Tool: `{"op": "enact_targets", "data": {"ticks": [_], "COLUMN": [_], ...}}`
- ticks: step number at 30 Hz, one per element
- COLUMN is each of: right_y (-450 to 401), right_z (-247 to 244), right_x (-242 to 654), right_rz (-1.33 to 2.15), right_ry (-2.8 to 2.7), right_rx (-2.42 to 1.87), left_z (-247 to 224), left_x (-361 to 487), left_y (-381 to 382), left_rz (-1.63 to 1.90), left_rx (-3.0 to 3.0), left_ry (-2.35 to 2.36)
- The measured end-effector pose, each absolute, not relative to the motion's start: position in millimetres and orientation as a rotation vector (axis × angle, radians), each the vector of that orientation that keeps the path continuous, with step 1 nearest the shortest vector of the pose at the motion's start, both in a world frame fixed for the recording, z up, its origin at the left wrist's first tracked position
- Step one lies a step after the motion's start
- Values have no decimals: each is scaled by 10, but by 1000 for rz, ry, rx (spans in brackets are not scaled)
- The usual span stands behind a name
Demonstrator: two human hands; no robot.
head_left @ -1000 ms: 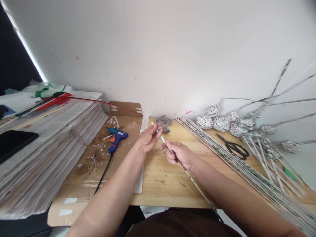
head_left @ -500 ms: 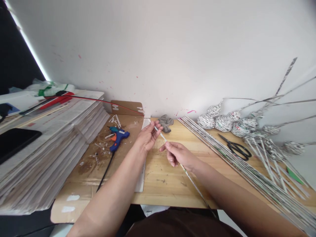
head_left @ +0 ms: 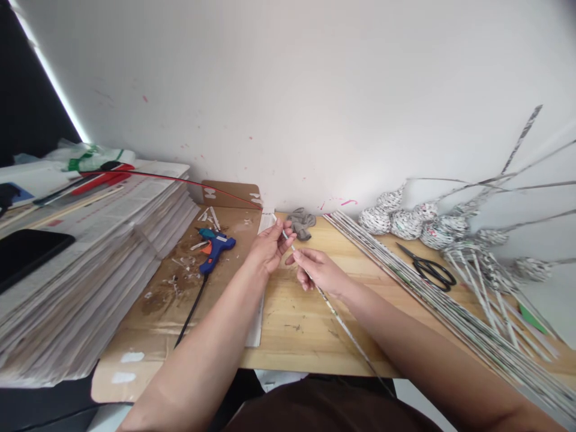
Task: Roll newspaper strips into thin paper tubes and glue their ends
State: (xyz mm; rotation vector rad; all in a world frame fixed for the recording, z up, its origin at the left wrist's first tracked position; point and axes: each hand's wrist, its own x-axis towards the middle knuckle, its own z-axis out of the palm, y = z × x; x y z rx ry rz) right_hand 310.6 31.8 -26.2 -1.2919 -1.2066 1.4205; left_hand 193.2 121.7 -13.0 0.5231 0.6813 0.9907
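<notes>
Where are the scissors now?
The black scissors lie toward the right of the head view, on the wooden table, between the rolled-paper sticks and the woven paper shapes.

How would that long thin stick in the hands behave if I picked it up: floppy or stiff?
Probably fairly stiff: the stick runs nearly straight beyond the right hand. Likely light, being so thin. It may crease easily, since it looks like rolled paper.

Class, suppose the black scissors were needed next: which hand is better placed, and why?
Probably the right hand: the scissors lie on its side, nearer it than the left hand, though both hold the thin stick.
</notes>
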Motion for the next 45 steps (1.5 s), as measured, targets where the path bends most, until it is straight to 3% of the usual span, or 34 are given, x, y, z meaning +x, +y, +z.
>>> {"op": "enact_targets", "data": {"ticks": [10, 17, 23, 25, 30, 35, 40, 45], "right_y": [296, 28, 31, -9, -175, -193, -177, -168], "right_z": [-363, -295, -298, -295, -279, -267, -267, -300], "right_x": [3103, 3174, 3202, 3214, 3255, 3300, 3289, 3263], "right_rz": [1418, 667, 1552, 1552, 979, 1611, 1199, 1627], "right_ry": [-1206, -1635, -1132, -1143, -1477, -1204, -1307, -1070], "right_rx": [-1356, -1633, -1316, -1344, -1600, -1381, -1494, -1285], "left_z": [-156, -149, -113, -108, -120, -126, -115, -109], "left_x": [1927, 1919, 1907, 1901, 1890, 1890, 1893, 1892], "left_y": [1247, 1287, 1276, 1282, 1312, 1311, 1305, 1298], "left_rz": [1046, 1122, 1041, 1069, 1134, 1106, 1112, 1089], "left_rx": [527, 481, 440, 429, 402, 400, 413, 429], "left_ry": [718, 730, 680, 682, 689, 640, 649, 643]}}
